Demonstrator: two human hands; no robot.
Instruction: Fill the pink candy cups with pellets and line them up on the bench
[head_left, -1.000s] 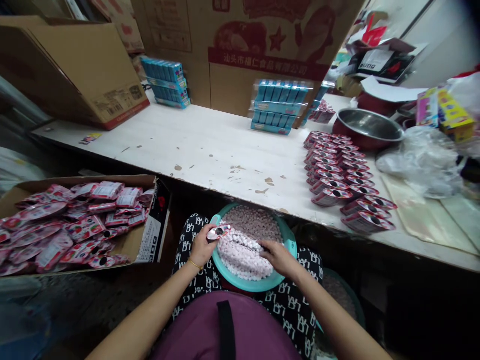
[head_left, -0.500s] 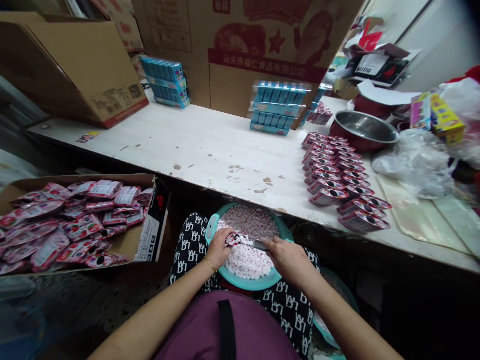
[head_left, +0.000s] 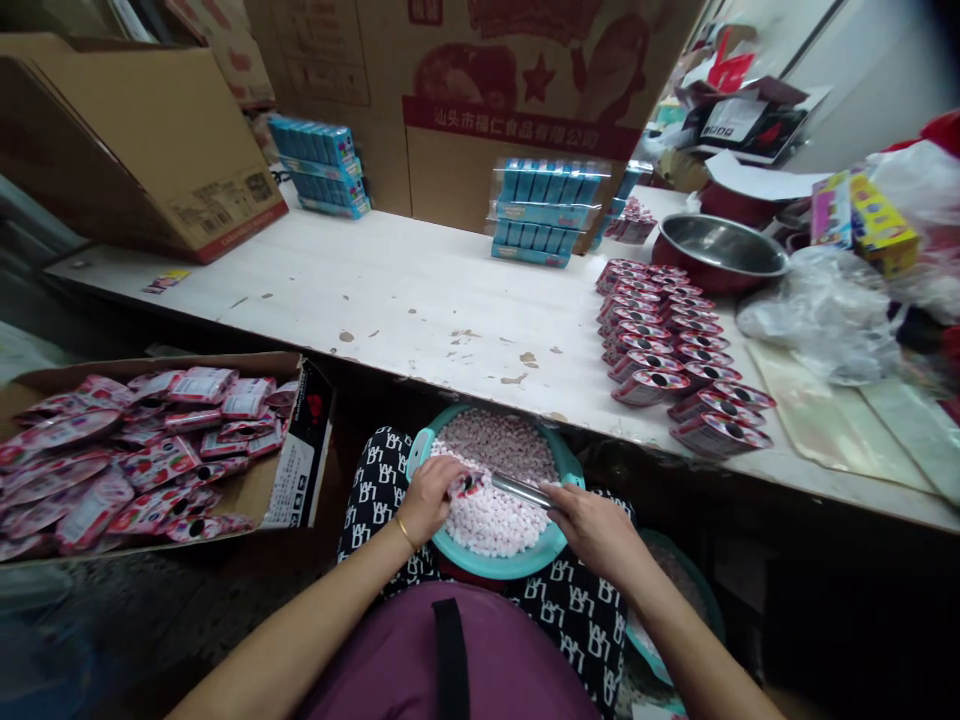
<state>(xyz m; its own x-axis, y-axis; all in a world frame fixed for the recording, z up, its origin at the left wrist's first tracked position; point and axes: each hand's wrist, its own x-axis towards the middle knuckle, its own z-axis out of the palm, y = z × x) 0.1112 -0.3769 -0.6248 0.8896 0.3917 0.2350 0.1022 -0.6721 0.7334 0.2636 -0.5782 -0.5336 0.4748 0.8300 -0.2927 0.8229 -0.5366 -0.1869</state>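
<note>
L hand [head_left: 427, 502] clamps red pkt [head_left: 465, 486], R hand [head_left: 592, 530] steel scoop [head_left: 519, 489] — hands wider apart than before

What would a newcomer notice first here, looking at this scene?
The eye goes first to the teal basin of pink and white candies on the person's lap, where the left hand holds a small red cup and the right hand a slim metal tool. Next come the rows of red cups on the white table ahead, and the open cardboard box of pink packets at left.
</note>
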